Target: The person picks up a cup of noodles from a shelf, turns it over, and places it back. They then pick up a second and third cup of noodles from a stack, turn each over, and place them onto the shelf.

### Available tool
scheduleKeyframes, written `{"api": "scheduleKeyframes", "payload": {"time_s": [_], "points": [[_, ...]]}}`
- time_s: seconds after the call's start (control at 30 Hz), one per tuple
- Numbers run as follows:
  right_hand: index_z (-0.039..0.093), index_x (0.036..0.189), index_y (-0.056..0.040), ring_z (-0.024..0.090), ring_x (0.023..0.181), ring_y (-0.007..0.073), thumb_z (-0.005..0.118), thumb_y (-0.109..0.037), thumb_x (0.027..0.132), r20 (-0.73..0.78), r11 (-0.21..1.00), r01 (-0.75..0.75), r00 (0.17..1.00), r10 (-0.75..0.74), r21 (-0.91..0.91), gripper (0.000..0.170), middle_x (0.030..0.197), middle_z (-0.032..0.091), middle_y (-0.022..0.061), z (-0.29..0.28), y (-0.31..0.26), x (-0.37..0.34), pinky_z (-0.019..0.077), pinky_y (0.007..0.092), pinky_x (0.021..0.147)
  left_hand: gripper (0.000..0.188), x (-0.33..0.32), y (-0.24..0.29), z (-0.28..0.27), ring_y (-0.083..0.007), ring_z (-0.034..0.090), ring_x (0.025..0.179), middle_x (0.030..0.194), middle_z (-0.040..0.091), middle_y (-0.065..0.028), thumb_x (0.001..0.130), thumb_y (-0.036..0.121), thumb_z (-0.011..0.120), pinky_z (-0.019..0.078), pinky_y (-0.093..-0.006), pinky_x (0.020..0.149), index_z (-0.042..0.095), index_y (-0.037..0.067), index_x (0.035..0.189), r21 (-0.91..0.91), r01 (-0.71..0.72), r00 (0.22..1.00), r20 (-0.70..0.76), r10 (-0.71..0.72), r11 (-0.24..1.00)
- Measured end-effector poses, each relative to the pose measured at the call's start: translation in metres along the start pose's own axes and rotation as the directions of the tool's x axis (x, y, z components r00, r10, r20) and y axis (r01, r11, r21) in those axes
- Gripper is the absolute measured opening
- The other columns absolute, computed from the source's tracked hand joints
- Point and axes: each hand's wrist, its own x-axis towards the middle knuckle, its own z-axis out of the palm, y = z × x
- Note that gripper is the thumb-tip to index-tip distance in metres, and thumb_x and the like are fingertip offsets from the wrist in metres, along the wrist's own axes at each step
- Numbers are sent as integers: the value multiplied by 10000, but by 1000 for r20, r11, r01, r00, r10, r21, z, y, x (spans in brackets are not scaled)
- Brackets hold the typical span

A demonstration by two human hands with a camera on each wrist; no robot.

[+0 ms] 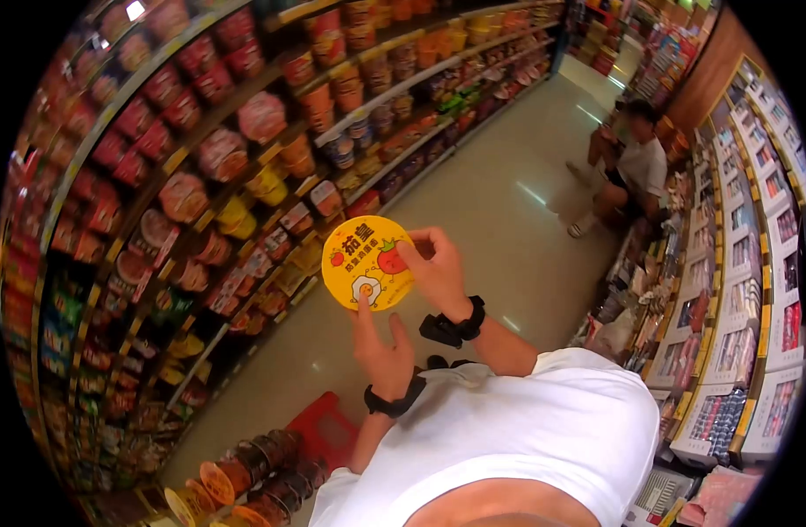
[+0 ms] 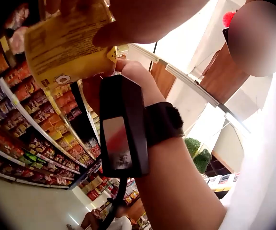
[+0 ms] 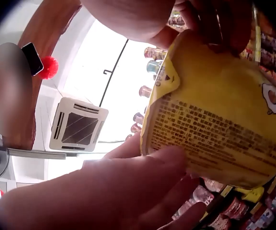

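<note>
A round yellow tub of instant noodles [image 1: 354, 250], with tomato and egg cartoons on its lid, is held up in front of the white shirt. The right hand [image 1: 440, 274] grips it at the right edge, its thumb over the lid and its fingers curled around the rim. At the lower edge the left hand [image 1: 385, 358] holds it too, with one fingertip overlapping the lid. Rows of small print cover the tub's side [image 3: 214, 134] in the right wrist view, where a left-hand digit presses against that side. Both wrists wear black straps.
Shelves of packaged noodles [image 1: 223, 154] line the left of the aisle. Stacked tubs [image 1: 253, 470] and a red stool-like object [image 1: 325, 430] stand low at the left. A seated person [image 1: 636, 162] is farther along the right, beside racks of small boxed goods [image 1: 719, 413].
</note>
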Motion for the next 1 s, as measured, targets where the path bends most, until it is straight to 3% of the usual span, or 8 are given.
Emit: {"api": "scheduleKeyframes", "payload": {"time_s": [0.27,0.37,0.47,0.57,0.63,0.73,0.83,1.0], "points": [[641,1075,34,680,834,102,725,-134,950,-168,998,-51,985,45,-32,225,930,730,85,-41,26,78,542,251,713,541,78,-21,80,-427,537,1320,1451,505,-330,917,-21,640,422,-445,1090,493,-31,1437,-54,-93,994,59,96,994],[644,1068,28,678,831,104,727,-134,951,-199,996,-37,979,54,87,217,939,730,85,-42,35,128,543,250,723,533,122,-34,115,-441,542,1308,1429,528,-319,905,-33,647,428,-453,1081,511,-33,1420,-40,-117,992,50,119,992],[629,1091,48,682,819,125,712,-144,965,-200,998,-31,980,20,-52,244,934,728,107,-45,32,187,549,275,715,521,178,-33,139,-441,556,1283,1394,562,-295,889,-48,653,442,-456,1059,533,-37,1396,-68,-127,988,77,133,990],[625,1105,47,680,839,124,718,-149,962,-183,1000,3,983,-6,-16,260,943,727,101,-41,28,241,546,274,734,509,229,-38,163,-451,566,1247,1364,584,-279,875,-53,659,453,-459,1035,554,-28,1373,-99,-221,973,42,226,970],[633,1101,40,678,867,117,727,-148,956,-266,998,58,963,-49,24,255,961,729,92,-37,27,272,539,266,764,503,259,-50,178,-453,567,1237,1360,586,-278,870,-52,660,455,-458,1032,562,-24,1363,-121,-207,974,70,216,971],[640,1088,35,674,880,111,732,-139,950,-289,1000,17,957,-18,-7,240,979,729,85,-44,23,305,531,255,776,499,295,-53,201,-461,565,1229,1359,584,-283,859,-52,663,455,-464,1030,572,-19,1349,-130,-215,968,100,229,968],[649,1109,42,674,888,108,734,-134,948,-281,997,18,960,5,77,253,989,730,83,-49,29,345,527,249,791,501,331,-53,223,-472,555,1234,1363,576,-295,851,-51,667,452,-481,1029,576,-19,1343,-113,-262,956,103,273,958],[661,1147,55,676,908,112,731,-139,952,-263,997,34,965,-14,70,284,1004,734,87,-59,38,421,526,249,801,493,377,-60,280,-483,536,1253,1356,576,-300,854,-31,672,437,-495,1042,581,-12,1338,-102,-265,959,76,273,959]]}}
